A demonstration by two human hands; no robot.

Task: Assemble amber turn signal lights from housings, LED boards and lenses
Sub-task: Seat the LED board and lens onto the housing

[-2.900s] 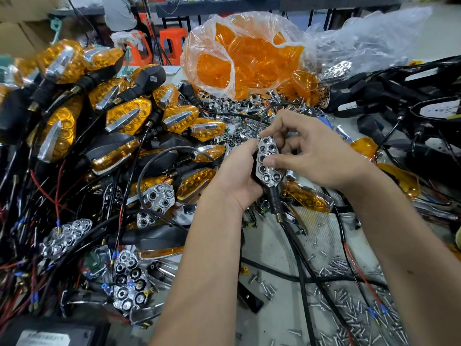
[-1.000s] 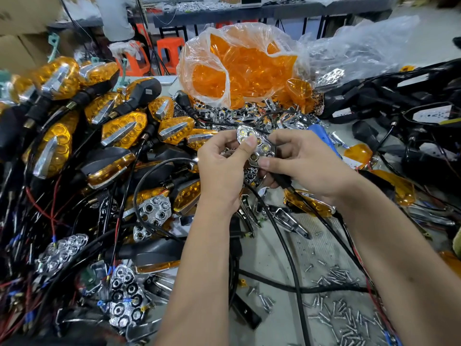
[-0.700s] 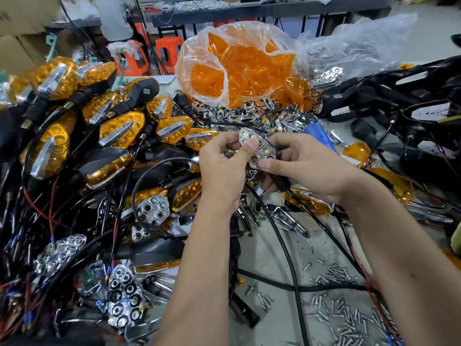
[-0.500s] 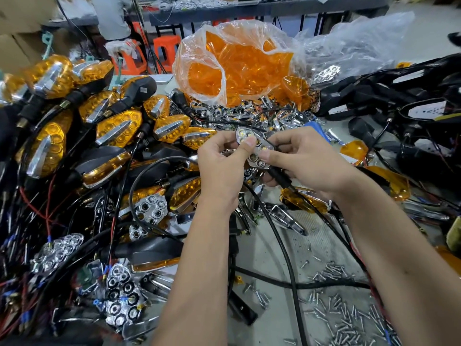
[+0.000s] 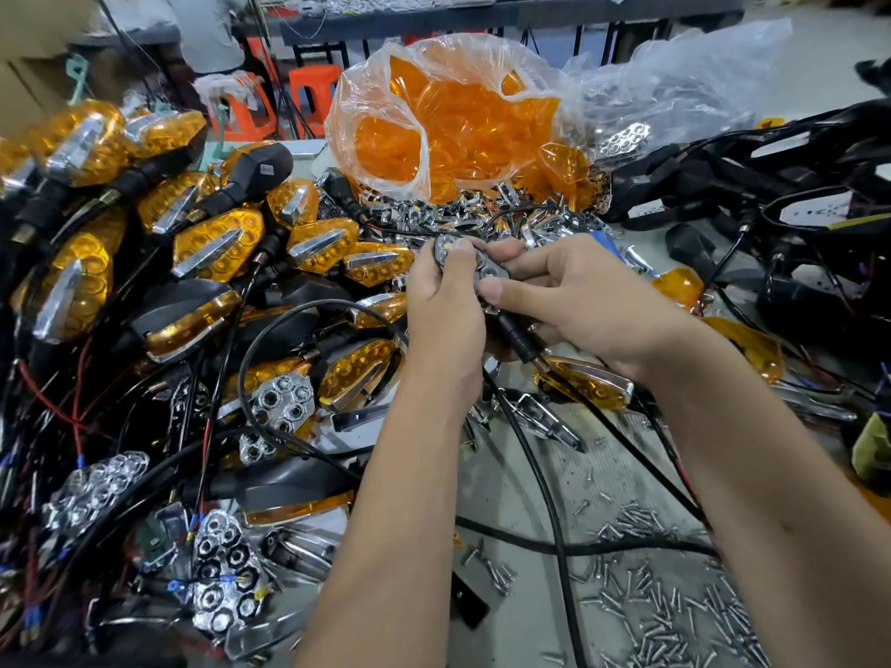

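Observation:
Both hands hold one black turn signal housing [image 5: 487, 271] with a chrome LED reflector in it, above the middle of the bench. My left hand [image 5: 446, 311] grips its left side, thumb pressing on the reflector face. My right hand [image 5: 573, 301] grips the right side and the black stem [image 5: 518, 337], thumb along the lower edge. A black cable [image 5: 545, 474] trails from the stem toward me. A clear bag of amber lenses [image 5: 448, 122] stands behind the hands. Loose chrome reflector boards [image 5: 282, 407] lie at lower left.
A heap of finished amber signals [image 5: 217, 243] fills the left. Black housings with cables [image 5: 771, 185] are piled at the right. Chrome trim pieces [image 5: 434, 214] lie in front of the bag. Several screws [image 5: 665, 614] are scattered at lower right. A loose amber lens [image 5: 583, 385] sits under my right wrist.
The housing was turned from upright near my chest to lying tilted farther out. My left thumb now covers more of the reflector face. Both hands kept their grip.

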